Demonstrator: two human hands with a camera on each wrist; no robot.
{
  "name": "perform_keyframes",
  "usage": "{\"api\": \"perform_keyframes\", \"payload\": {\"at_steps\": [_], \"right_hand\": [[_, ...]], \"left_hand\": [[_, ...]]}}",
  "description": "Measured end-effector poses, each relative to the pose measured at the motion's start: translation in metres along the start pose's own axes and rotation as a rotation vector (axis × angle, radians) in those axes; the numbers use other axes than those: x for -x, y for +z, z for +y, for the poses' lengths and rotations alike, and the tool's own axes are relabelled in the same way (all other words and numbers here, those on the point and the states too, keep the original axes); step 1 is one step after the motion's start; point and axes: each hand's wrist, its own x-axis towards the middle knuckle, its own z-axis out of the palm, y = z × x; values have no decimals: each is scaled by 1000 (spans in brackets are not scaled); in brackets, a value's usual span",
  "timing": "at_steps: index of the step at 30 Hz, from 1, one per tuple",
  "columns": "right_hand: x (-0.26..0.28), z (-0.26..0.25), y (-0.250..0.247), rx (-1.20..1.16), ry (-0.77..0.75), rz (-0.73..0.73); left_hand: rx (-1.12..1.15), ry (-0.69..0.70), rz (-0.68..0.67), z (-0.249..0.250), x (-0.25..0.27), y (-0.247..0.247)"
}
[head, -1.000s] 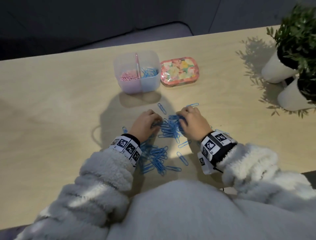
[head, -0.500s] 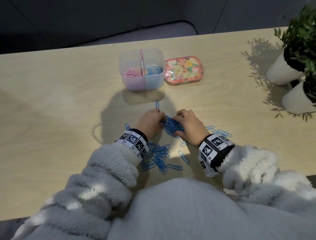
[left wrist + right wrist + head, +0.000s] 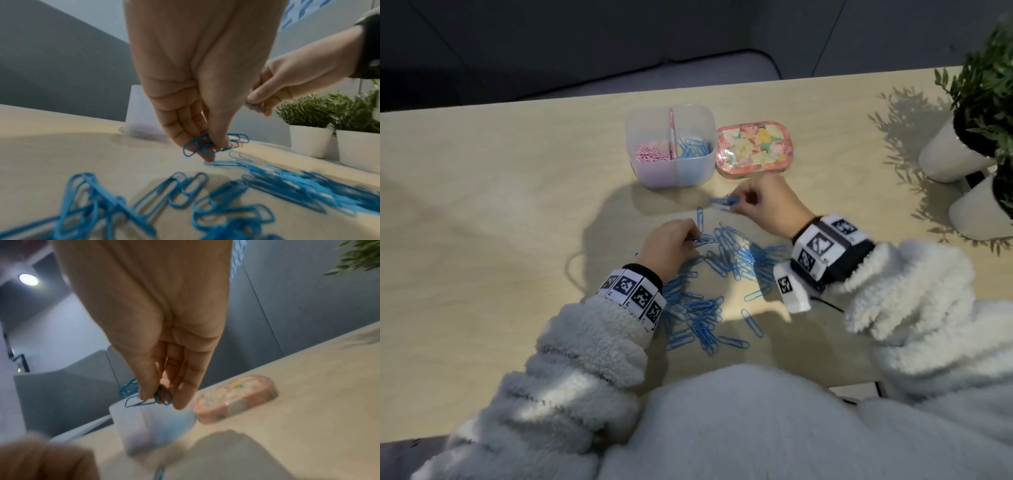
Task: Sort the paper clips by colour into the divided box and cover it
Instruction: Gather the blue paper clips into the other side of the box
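Note:
A heap of blue paper clips [image 3: 726, 270] [image 3: 236, 191] lies on the table in front of me. The clear divided box [image 3: 671, 168] [image 3: 152, 423] stands behind it, with pink clips [image 3: 652, 152] in its left half and blue clips [image 3: 693, 147] in its right half. Its floral lid [image 3: 753, 145] [image 3: 236, 397] lies just right of the box. My left hand [image 3: 671, 245] [image 3: 207, 146] pinches a few blue clips low at the heap's left edge. My right hand [image 3: 760, 205] [image 3: 162, 395] is raised in front of the box and pinches a small bunch of blue clips [image 3: 724, 201].
Two white pots with green plants [image 3: 962, 144] [image 3: 310, 139] stand at the table's right end. The far table edge [image 3: 551, 99] runs just behind the box. The wooden tabletop [image 3: 482, 222] stretches bare to the left.
My right hand has lifted a bunch of blue clips off the heap and moved it up toward the box. My left hand stayed low at the heap, pinching clips.

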Motion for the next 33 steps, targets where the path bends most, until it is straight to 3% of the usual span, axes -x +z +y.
{"api": "perform_keyframes", "payload": {"at_steps": [7, 13, 17, 23, 27, 30, 33], "right_hand": [[-86, -54, -35, 22, 66, 142], [-103, -52, -20, 14, 101, 130], [-79, -34, -25, -119, 47, 194], [-2, 33, -24, -89, 97, 29], [54, 78, -33, 129, 287, 4], [92, 106, -27, 396, 450, -184], [115, 121, -10, 322, 460, -221]], "left_hand": [[153, 11, 155, 6, -17, -43], [203, -33, 363, 11, -55, -81], [220, -116, 375, 21, -96, -84], [40, -158, 298, 33, -125, -82], [-20, -75, 253, 37, -117, -81], [-12, 120, 308, 31, -97, -71], [32, 172, 201, 19, -61, -49]]}}
